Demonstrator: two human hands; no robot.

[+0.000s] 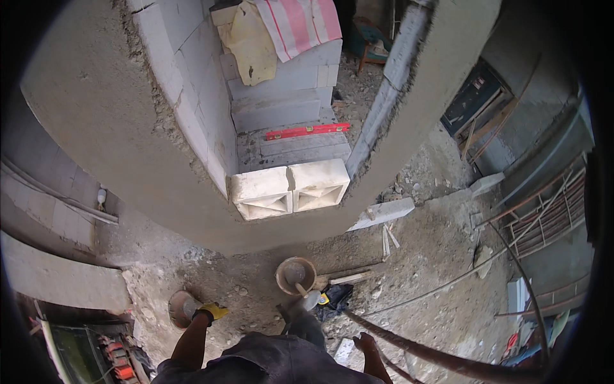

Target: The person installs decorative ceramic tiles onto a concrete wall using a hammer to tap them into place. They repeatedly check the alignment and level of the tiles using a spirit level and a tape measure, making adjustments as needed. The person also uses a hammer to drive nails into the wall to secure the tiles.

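Note:
My left hand, in a yellow glove with a dark back, is low at the left beside a round, mortar-stained bucket. They overlap in view; whether I grip its rim is unclear. My bare right hand hangs at the lower right with loosely bent fingers, and I see nothing in it. A long dark hose or pole passes close to it. Between my hands, a second round bucket stands by my feet. A tool with a pale handle leans on its rim.
Ahead stands a grey plastered wall with an opening. Two white patterned vent blocks sit on its sill. Behind them lies a red spirit level. A black plastic bag and wood strips lie on the rubble-strewn ground.

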